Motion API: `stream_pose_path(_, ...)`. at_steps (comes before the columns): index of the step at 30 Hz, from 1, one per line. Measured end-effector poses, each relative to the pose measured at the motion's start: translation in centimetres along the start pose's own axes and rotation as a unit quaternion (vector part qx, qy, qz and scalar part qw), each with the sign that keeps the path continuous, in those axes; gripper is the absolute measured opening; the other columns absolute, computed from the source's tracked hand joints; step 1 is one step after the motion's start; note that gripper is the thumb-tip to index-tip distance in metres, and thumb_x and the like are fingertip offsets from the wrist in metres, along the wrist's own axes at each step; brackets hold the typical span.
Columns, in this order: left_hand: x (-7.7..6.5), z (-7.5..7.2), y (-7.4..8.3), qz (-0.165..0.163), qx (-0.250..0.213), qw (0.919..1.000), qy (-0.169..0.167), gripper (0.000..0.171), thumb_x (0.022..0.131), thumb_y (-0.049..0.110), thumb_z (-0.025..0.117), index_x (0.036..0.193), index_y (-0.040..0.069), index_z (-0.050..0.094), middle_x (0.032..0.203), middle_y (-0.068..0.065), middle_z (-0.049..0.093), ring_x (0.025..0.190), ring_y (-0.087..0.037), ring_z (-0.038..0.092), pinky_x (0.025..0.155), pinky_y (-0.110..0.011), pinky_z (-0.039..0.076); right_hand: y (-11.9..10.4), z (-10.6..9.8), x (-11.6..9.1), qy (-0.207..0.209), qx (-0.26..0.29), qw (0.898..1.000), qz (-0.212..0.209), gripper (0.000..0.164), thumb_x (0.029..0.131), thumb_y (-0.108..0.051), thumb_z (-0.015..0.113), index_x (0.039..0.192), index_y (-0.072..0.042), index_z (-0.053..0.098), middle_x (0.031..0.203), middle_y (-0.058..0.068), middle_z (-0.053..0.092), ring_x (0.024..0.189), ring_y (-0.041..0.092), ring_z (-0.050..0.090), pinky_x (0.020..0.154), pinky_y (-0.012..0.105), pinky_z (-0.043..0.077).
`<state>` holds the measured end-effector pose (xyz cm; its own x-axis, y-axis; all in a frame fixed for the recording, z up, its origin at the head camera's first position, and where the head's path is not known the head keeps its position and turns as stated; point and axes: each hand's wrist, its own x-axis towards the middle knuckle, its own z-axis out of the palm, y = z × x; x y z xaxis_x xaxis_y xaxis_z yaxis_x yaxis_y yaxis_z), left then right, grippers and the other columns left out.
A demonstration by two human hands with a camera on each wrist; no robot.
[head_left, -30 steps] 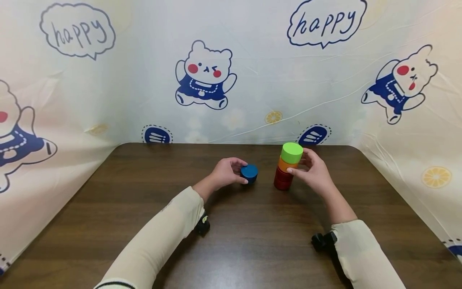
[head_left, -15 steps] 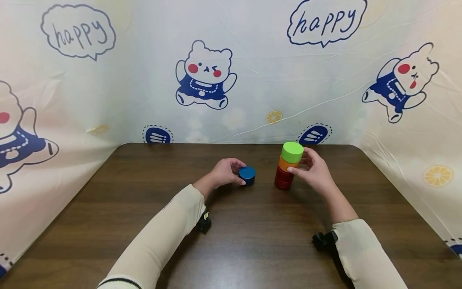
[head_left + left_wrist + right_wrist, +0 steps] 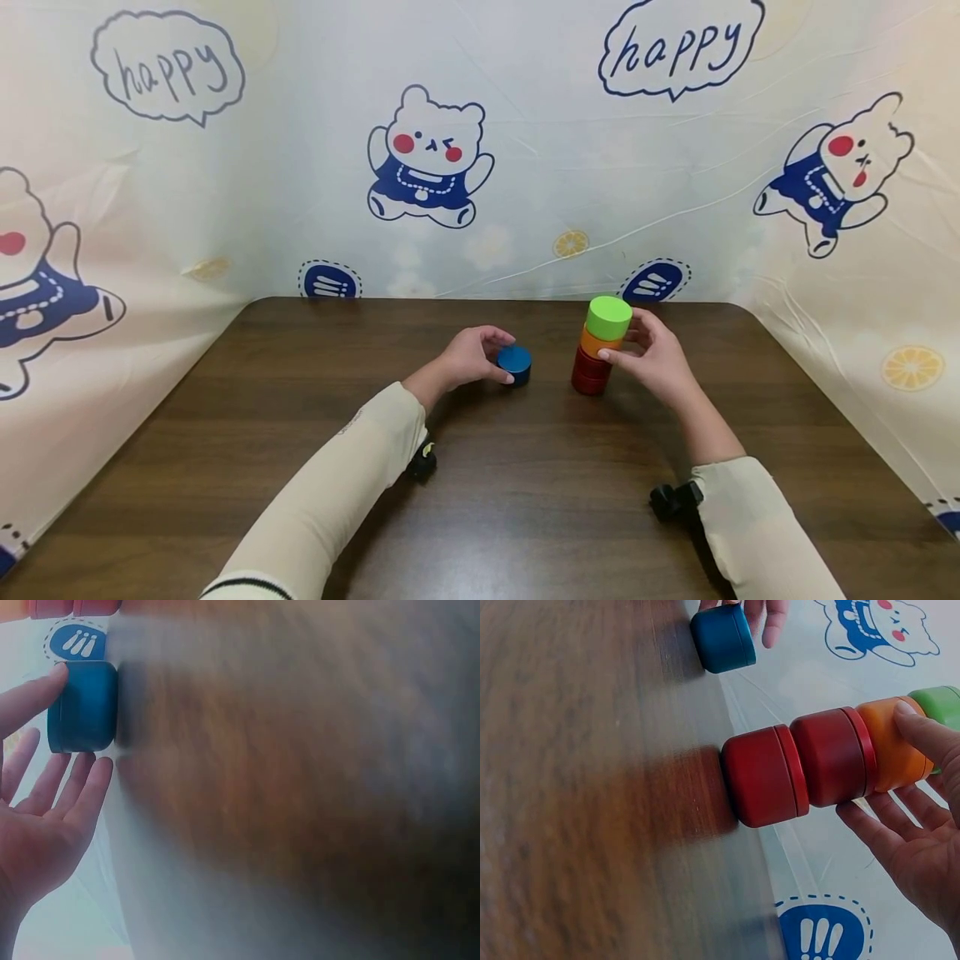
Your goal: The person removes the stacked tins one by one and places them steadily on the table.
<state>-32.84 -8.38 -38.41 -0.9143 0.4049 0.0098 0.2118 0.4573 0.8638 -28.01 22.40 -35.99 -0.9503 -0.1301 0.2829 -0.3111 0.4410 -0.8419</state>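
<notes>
A blue lidded jar (image 3: 513, 365) stands on the brown table, with my left hand (image 3: 468, 358) at its left side. In the left wrist view the thumb (image 3: 45, 694) touches one side of the blue jar (image 3: 86, 709), and the fingertips lie at the opposite side. To the right rises a stack: a red jar (image 3: 761, 776) at the bottom, a second red jar (image 3: 829, 757), an orange jar (image 3: 892, 742), and a green jar (image 3: 609, 318) on top. My right hand (image 3: 651, 354) grips the orange jar, thumb in front and fingers behind. The stack stands upright.
The wooden table (image 3: 480, 517) ends at a patterned cloth backdrop (image 3: 525, 167) close behind the jars. A dark wrist camera (image 3: 422, 461) sits on the left sleeve, another black camera (image 3: 675, 500) on the right. A narrow gap separates the blue jar from the stack.
The blue jar has shifted slightly left, toward my left palm, away from the stack. My right hand and the stack have hardly moved.
</notes>
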Motion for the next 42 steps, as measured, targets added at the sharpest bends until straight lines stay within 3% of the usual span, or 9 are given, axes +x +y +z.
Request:
stream_pose_path(11, -0.2, -0.3, 0.7, 0.022, 0.014, 0.9997, -0.002, 0.058, 0.075, 0.010, 0.085, 0.127, 0.007, 0.060, 0.129, -0.010, 0.060, 0.120, -0.026, 0.055, 0.103, -0.043, 0.044, 0.0, 0.1, 0.0, -0.004, -0.001, 1.000, 0.001, 0.072, 0.083, -0.019, 0.079, 0.142, -0.007, 0.040, 0.132, 0.018, 0.051, 0.120, 0.038, 0.054, 0.092, 0.047, 0.050)
stream_pose_path(22, 0.0, -0.6, 3.1, 0.050, 0.050, 0.9975, 0.008, 0.054, 0.075, 0.014, 0.085, 0.124, 0.011, 0.062, 0.127, -0.005, 0.061, 0.122, -0.032, 0.054, 0.098, -0.041, 0.048, 0.1, 0.1, 0.1, -0.005, -0.010, 1.000, 0.002, 0.072, 0.083, -0.019, 0.079, 0.142, -0.008, 0.040, 0.134, 0.018, 0.050, 0.121, 0.039, 0.053, 0.094, 0.050, 0.049)
stream_pose_path(31, 0.1, -0.1, 5.1, 0.081, 0.089, 0.9926, -0.005, 0.053, 0.076, 0.016, 0.085, 0.124, 0.014, 0.063, 0.124, -0.003, 0.061, 0.117, -0.025, 0.057, 0.094, -0.037, 0.050, 0.0, -0.1, 0.0, -0.004, -0.011, 1.000, -0.004, 0.071, 0.083, -0.018, 0.079, 0.142, -0.007, 0.040, 0.134, 0.018, 0.050, 0.120, 0.039, 0.054, 0.094, 0.052, 0.049)
stream_pose_path(42, 0.4, 0.6, 7.4, 0.095, 0.117, 0.9885, -0.009, 0.052, 0.076, 0.024, 0.086, 0.122, 0.016, 0.063, 0.122, -0.001, 0.062, 0.114, -0.022, 0.058, 0.092, -0.032, 0.051, 0.1, 0.0, 0.0, -0.008, -0.010, 1.000, -0.003, 0.072, 0.084, -0.021, 0.079, 0.142, -0.007, 0.040, 0.135, 0.018, 0.050, 0.121, 0.040, 0.053, 0.094, 0.052, 0.049)
